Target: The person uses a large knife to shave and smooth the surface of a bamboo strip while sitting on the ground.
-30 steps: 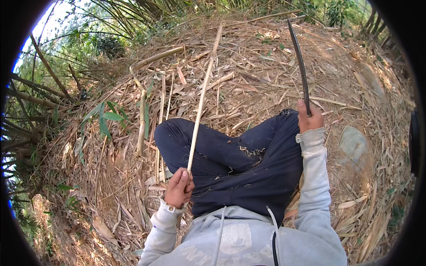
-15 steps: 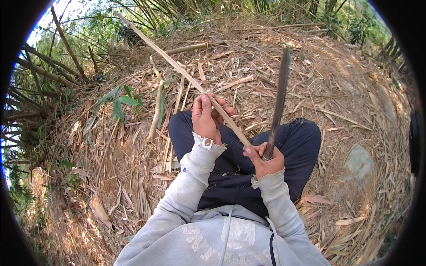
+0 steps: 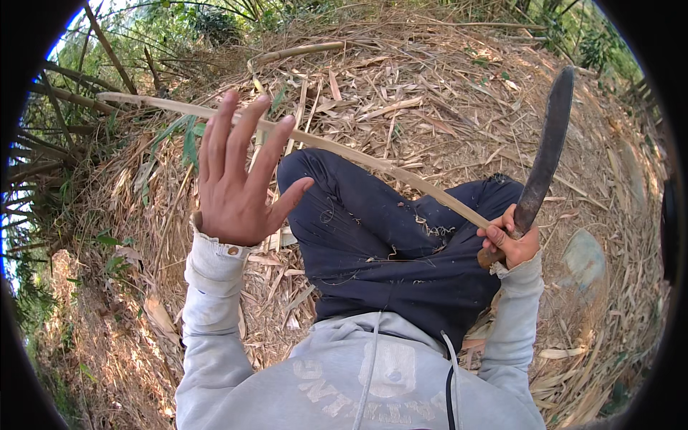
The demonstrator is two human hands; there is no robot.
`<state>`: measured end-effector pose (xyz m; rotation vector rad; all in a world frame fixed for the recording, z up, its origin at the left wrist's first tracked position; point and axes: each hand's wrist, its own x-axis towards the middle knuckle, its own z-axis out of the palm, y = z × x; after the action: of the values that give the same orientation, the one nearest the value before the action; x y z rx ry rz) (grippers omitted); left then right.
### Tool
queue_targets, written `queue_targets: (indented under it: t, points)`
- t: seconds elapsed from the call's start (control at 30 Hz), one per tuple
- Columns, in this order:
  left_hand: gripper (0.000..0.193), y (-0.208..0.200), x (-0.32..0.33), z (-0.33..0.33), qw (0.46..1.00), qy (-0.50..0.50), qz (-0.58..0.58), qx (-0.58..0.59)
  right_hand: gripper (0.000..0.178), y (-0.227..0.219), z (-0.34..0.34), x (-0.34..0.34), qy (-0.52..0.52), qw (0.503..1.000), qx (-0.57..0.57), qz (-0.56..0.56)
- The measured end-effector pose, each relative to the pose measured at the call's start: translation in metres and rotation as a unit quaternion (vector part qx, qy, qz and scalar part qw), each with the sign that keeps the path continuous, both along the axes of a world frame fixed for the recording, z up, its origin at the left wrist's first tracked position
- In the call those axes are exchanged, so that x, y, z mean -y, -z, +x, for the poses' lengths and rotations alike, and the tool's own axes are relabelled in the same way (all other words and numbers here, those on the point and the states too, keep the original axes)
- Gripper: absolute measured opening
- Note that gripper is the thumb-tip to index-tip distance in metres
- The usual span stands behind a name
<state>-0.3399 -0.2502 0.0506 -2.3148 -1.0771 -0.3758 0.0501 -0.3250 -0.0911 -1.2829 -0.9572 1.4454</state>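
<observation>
My right hand (image 3: 512, 240) is closed round the wooden handle of a machete (image 3: 546, 147), whose dark curved blade points up and away. Pinched in the same hand is the near end of a long pale bamboo strip (image 3: 401, 174). The strip slants across above my lap toward the far left. On the left, my left hand (image 3: 240, 179) is raised with its fingers spread and holds nothing. Its fingertips overlap the strip in view; whether they touch it I cannot tell.
I sit cross-legged in dark trousers (image 3: 394, 279) flecked with shavings. Dry bamboo leaves and split pieces cover the ground. A cut bamboo stalk (image 3: 301, 51) lies ahead, a flat grey stone (image 3: 584, 258) at right. Bamboo stems (image 3: 79, 107) stand at the left.
My left hand has let go of the strip, moved left and opened. My right hand has shifted right with machete and strip; the strip now lies flatter across the view.
</observation>
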Motion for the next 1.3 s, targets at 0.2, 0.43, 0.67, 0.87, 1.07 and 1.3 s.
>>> queue_targets:
  t: [0.2,0.43,0.67,0.87,1.07,1.3]
  points:
    - [0.029,0.049,0.0,-0.028,0.868,-0.021,-0.496,-0.034,0.035,0.006,0.01,-0.02,-0.001,0.998,0.049,0.046]
    - [0.042,0.126,0.049,0.002,0.455,-0.113,-0.721,0.51,0.03,-0.007,0.004,-0.04,0.201,0.933,0.283,0.097]
    - [0.039,0.131,0.058,0.049,0.23,-0.137,-0.784,0.56,0.047,-0.008,-0.08,-0.019,-0.034,0.9,0.387,0.198]
    - [0.039,0.141,0.076,0.074,0.38,-0.148,-0.716,0.567,0.063,0.01,-0.11,0.0,-0.134,0.827,0.491,0.239]
    - [0.042,0.133,0.096,0.086,0.489,-0.171,-0.675,0.525,0.055,0.018,-0.082,-0.02,-0.081,0.789,0.552,0.255]
    - [0.043,0.131,0.107,0.086,0.563,-0.132,-0.628,0.52,0.051,0.012,-0.076,-0.028,-0.071,0.753,0.552,0.351]
